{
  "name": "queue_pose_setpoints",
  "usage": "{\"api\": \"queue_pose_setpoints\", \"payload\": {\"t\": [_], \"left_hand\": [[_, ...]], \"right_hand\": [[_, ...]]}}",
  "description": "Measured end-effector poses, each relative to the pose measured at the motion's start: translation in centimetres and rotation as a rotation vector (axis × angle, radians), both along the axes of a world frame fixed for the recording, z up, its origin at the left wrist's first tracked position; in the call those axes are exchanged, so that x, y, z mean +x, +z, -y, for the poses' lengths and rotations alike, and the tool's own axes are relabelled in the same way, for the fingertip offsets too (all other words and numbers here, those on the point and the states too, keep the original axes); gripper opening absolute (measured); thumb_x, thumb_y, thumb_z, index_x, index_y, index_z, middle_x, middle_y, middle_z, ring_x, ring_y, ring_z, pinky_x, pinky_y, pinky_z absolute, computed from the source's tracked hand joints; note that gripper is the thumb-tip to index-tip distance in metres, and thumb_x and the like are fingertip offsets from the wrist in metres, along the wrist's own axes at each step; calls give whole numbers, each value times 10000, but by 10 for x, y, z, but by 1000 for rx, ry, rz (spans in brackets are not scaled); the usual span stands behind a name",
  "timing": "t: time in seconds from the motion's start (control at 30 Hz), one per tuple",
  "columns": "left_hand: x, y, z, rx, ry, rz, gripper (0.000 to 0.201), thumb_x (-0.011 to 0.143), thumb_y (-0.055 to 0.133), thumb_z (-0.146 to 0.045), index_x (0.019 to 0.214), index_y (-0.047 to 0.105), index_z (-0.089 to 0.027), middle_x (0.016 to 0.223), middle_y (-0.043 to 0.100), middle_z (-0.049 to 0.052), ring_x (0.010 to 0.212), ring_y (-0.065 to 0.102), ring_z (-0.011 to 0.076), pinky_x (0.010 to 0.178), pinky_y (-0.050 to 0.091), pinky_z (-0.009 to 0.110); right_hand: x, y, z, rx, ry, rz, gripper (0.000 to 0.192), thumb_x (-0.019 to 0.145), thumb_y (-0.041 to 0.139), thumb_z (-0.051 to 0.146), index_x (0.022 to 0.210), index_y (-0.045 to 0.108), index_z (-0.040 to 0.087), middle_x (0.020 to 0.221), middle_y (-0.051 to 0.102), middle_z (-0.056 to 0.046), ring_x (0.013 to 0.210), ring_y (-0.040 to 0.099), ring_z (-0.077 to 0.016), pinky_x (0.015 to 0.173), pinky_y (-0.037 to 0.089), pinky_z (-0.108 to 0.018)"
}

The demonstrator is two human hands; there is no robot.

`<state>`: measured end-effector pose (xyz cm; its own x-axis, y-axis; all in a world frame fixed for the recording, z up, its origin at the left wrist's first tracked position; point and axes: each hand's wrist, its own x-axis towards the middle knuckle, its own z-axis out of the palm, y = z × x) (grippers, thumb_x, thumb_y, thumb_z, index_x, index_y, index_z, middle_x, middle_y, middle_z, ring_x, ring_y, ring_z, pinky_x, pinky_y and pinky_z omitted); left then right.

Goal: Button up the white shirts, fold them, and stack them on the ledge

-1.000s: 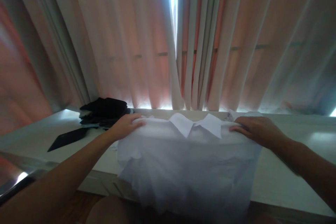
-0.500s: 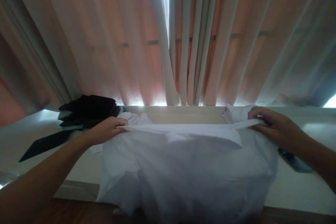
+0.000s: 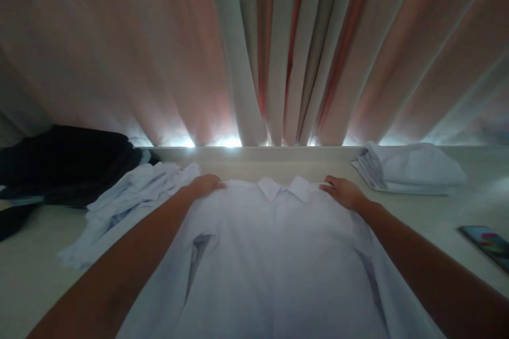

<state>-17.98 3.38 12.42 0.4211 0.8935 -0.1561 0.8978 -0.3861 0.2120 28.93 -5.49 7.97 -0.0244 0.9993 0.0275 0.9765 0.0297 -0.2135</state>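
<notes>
A white collared shirt (image 3: 274, 254) lies spread flat on the pale table (image 3: 421, 212), collar pointing away from me. My left hand (image 3: 204, 185) rests on its left shoulder, just left of the collar. My right hand (image 3: 344, 192) rests on its right shoulder, beside the collar. Both hands lie on the cloth; whether the fingers pinch it I cannot tell. A sleeve (image 3: 119, 206) of the shirt trails off to the left.
A folded white garment (image 3: 409, 167) lies at the back right. A heap of black clothing (image 3: 63, 161) sits at the back left. A phone (image 3: 487, 238) lies near the right edge. Pink curtains (image 3: 274, 47) hang right behind the table.
The shirt was held up by its shoulders and hung over the table's front edge; now it lies flat on the table, with both hands closer to the collar. The view has tipped downward.
</notes>
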Motion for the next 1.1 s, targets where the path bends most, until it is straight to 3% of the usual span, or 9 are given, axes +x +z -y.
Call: {"api": "queue_pose_setpoints", "payload": {"t": [0.13,0.3,0.4,0.47,0.57,0.7,0.93,1.03,1.1], "left_hand": [[17,-44,-43,45,73,-90,354,960,592,-385,1242,606,-171,1258,619,103,1080,630,239,919,544,446],[25,-63,-74,114,134,-178,399,925,579,-457,1186,654,-165,1210,670,173,1189,594,350,1008,455,490],[49,-70,-67,199,138,-190,495,930,542,-377,1331,556,-86,1380,550,269,1346,452,424,1075,365,570],[77,-81,-55,252,40,-155,512,979,426,-309,1469,432,-157,1564,385,193,1474,295,337,1168,270,507],[115,-107,-38,328,-295,-36,624,999,390,-358,1579,239,-184,1672,172,107,1545,93,276,1231,156,470],[125,-137,-40,224,-341,-10,696,998,322,-573,1597,193,-244,1680,144,61,1545,59,322,1213,131,580],[99,-133,-70,128,-407,4,624,1013,266,-571,1578,256,-305,1681,136,50,1545,89,295,1212,115,563],[99,-118,-53,156,-385,18,611,1017,321,-493,1574,276,-248,1674,167,81,1543,112,278,1222,131,518],[93,-103,-23,214,-332,33,566,1006,366,-426,1535,365,-222,1660,224,94,1530,167,286,1221,150,507]], "right_hand": [[9,-55,-48,-7,-78,42,382,985,389,491,1051,608,185,984,718,-134,868,667,-270,707,435,-333],[12,-65,-84,24,-73,48,481,942,466,550,1209,583,167,1159,684,-158,1021,647,-299,850,473,-400],[-9,-69,-79,194,-7,100,633,967,399,577,1438,440,156,1493,468,-208,1340,454,-374,1067,361,-544],[-32,-78,-68,241,109,148,651,995,322,572,1517,362,186,1619,300,-165,1473,273,-383,1149,230,-624],[-65,-96,-56,151,217,173,704,1005,255,588,1571,276,170,1665,161,-138,1527,126,-372,1177,131,-665],[-81,-111,-59,58,198,117,796,982,221,657,1592,217,146,1662,120,-157,1527,109,-387,1170,126,-684],[-79,-81,-73,51,257,52,701,999,283,574,1575,273,175,1649,230,-115,1522,184,-341,1196,166,-624],[-75,-52,-29,152,185,37,594,1010,302,449,1505,385,130,1606,334,-158,1483,303,-306,1197,255,-526],[-62,-36,29,231,96,43,436,992,348,389,1286,584,172,1405,577,-158,1296,537,-302,1081,418,-471]]}}
